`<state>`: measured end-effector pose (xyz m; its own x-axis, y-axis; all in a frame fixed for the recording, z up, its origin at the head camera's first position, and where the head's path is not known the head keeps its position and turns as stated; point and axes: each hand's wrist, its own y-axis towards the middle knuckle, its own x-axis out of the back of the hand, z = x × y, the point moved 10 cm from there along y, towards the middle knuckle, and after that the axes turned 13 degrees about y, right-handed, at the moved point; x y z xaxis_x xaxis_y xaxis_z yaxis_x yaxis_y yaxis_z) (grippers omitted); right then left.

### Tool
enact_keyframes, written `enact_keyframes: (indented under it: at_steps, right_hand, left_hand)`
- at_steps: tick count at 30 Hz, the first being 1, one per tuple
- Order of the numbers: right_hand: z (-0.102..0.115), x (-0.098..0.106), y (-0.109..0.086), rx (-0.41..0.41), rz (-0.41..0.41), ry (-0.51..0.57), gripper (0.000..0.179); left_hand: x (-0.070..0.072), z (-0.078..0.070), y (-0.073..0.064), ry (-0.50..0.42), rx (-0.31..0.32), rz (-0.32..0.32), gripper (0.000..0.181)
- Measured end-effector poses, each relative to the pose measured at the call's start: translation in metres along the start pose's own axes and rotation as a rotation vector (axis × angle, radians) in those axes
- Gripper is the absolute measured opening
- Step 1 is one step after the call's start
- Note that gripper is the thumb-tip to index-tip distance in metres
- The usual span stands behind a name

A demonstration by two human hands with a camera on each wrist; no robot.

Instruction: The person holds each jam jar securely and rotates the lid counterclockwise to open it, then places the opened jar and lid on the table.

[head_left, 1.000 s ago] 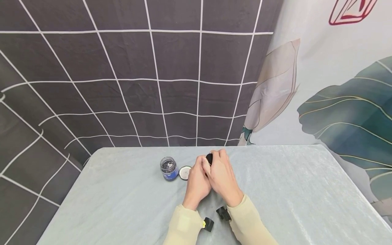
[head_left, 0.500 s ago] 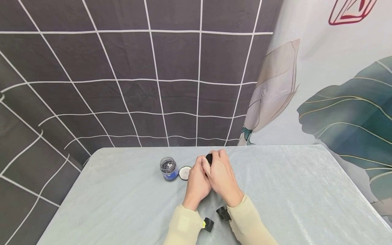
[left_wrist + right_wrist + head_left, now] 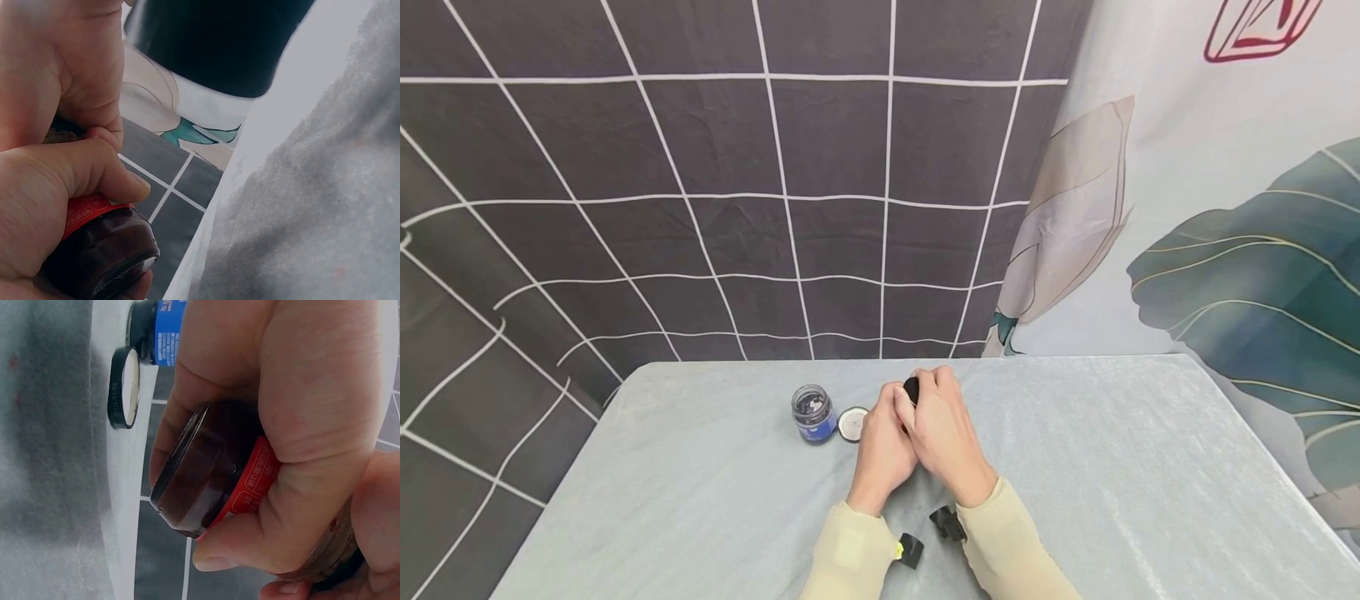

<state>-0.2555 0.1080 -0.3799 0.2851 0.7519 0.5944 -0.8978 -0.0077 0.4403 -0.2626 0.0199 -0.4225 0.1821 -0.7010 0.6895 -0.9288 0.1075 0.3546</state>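
Observation:
A dark jar with a red label [image 3: 253, 478] is held between both hands, tilted, its base towards the wrist cameras. My left hand [image 3: 886, 454] wraps round the jar's body, its thumb [image 3: 119, 172] lying along the red label in the left wrist view. At the jar's other end my right hand [image 3: 946, 429] grips the black lid [image 3: 912, 388], which is mostly covered by fingers. To the left, a blue-labelled glass jar [image 3: 816, 417] stands open with dark contents. Beside it a loose lid [image 3: 852, 423] lies with its white inside up, partly behind the left hand.
Pale grey-blue cloth covers the table [image 3: 700, 500]. A dark curtain with white grid lines [image 3: 715, 167] hangs along the back and left, and a leaf-patterned curtain [image 3: 1240, 250] at the right. Black camera mounts [image 3: 910, 550] sit on the inner sides of both wrists.

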Motion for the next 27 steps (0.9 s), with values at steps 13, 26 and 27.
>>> enact_keyframes:
  at_steps: [13, 26, 27]
  right_hand:
    - [0.0006, -0.0001, 0.0006, 0.008, 0.004, 0.008, 0.034]
    - [0.0006, -0.0003, 0.0014, 0.022, 0.025, 0.004, 0.031]
    - [0.0007, -0.0004, 0.0014, 0.024, 0.026, 0.004, 0.031]
  left_hand:
    - [0.0004, -0.0001, 0.001, 0.001, -0.011, -0.013, 0.021]
    - [-0.0024, 0.0003, 0.0, -0.001, 0.001, 0.004, 0.023]
    - [-0.0024, 0.0004, -0.0001, -0.002, 0.002, 0.005, 0.023]
